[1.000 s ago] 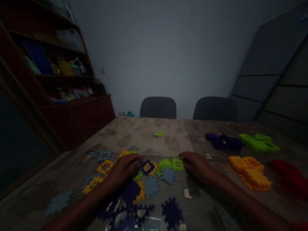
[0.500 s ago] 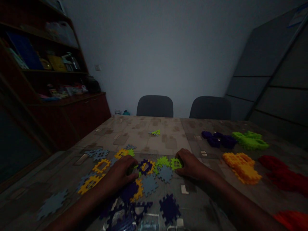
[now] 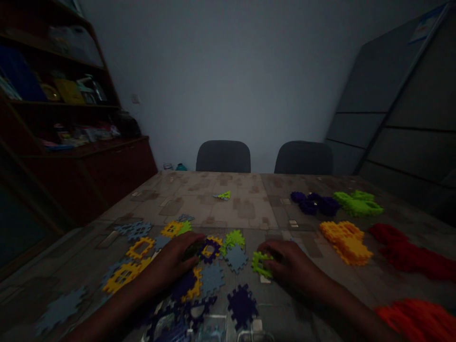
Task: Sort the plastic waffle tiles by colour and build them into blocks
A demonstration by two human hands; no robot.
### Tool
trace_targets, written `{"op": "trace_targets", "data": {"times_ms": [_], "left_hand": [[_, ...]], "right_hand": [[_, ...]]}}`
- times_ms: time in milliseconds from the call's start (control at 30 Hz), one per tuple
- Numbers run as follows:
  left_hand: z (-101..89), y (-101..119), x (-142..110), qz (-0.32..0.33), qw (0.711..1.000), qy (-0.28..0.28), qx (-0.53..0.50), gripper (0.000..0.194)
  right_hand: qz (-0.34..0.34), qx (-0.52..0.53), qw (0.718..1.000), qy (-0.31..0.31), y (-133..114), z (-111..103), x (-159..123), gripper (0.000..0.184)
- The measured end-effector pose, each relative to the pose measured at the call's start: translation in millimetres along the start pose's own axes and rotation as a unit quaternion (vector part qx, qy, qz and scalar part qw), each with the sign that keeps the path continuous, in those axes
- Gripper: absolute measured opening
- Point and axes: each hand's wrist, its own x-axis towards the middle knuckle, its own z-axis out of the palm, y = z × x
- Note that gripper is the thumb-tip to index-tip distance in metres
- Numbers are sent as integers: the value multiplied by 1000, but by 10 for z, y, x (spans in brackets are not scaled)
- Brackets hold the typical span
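Note:
My right hand (image 3: pixel 290 259) pinches a lime-green notched building tile (image 3: pixel 259 264) with a cut-out, held at the right side of the loose pile. My left hand (image 3: pixel 176 256) is over the pile, thumb and fingers apart, its fingertips beside a purple notched tile with an opening (image 3: pixel 207 251). Whether those fingertips touch it is unclear in the dim light. Between my hands lie a grey-blue tile (image 3: pixel 236 258) and a green tile (image 3: pixel 235 237). Yellow window tiles (image 3: pixel 123 277) spread left of my left hand, and a solid purple tile (image 3: pixel 242 306) lies nearer to me.
Sorted stacks stand on the right: purple (image 3: pixel 315 203), green (image 3: pixel 359 203), yellow (image 3: pixel 347 241), red (image 3: pixel 409 251) and orange-red (image 3: pixel 418 318). A small green and grey piece (image 3: pixel 223 195) lies farther back. Two chairs (image 3: pixel 223 156) stand behind the patterned table (image 3: pixel 245 190).
My right hand has drawn the green tile toward me, away from the grey-blue and green tiles. My left hand stays over the pile. The view has turned slightly to the right.

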Motion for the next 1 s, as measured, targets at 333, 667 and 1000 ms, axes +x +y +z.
{"op": "trace_targets", "data": {"times_ms": [333, 667, 1000], "left_hand": [[137, 425, 467, 73, 995, -55, 46, 31], [447, 472, 1102, 22, 990, -99, 101, 26], [452, 690, 829, 111, 993, -46, 10, 21]], "right_hand": [[8, -18, 996, -81, -37, 176, -476, 28], [61, -53, 988, -133, -245, 117, -429, 51], [16, -53, 994, -99, -198, 136, -450, 48]]}}
